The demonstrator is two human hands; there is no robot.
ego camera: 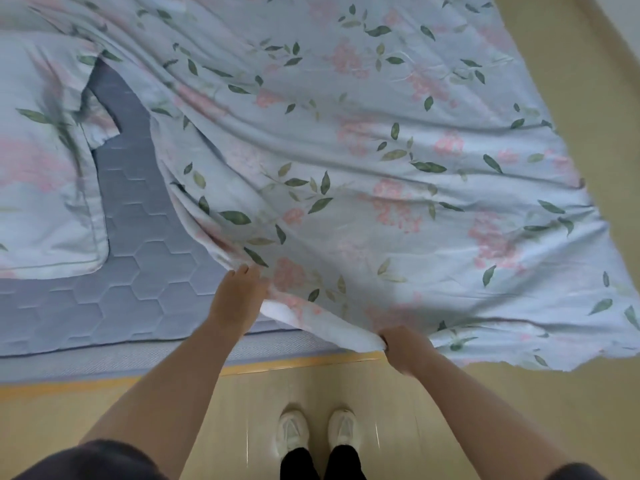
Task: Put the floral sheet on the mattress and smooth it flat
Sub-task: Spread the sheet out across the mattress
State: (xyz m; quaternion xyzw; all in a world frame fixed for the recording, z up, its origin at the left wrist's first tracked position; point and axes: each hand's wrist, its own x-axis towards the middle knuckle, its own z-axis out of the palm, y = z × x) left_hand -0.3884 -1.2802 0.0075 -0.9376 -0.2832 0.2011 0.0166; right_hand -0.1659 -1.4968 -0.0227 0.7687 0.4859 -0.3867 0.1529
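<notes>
While the pale blue floral sheet [346,133], printed with pink blooms and green leaves, lies in long diagonal ripples over most of the grey-blue hexagon-quilted mattress [145,271], a stretch of the mattress at its pillow end is uncovered. A rectangular pillow in matching floral cloth [41,188] rests there. At the mattress's near side, the right hand [403,348] has its fingers clamped on a bunched, turned-over piece of the sheet's edge. The left hand [237,299] holds the same edge closer to the bare stretch, its fingers closed over the fold; its thumb is hidden.

The sheet looks only partly placed. Much of it hangs past the mattress's far end and near side, above the pale wooden floor [207,410]. That overhang could drag the sheet off once the hands let go. A harder pull from one hand would likely set it askew and deepen the ripples. Smoothing before the turned-over edge is opened would probably trap a crease.
</notes>
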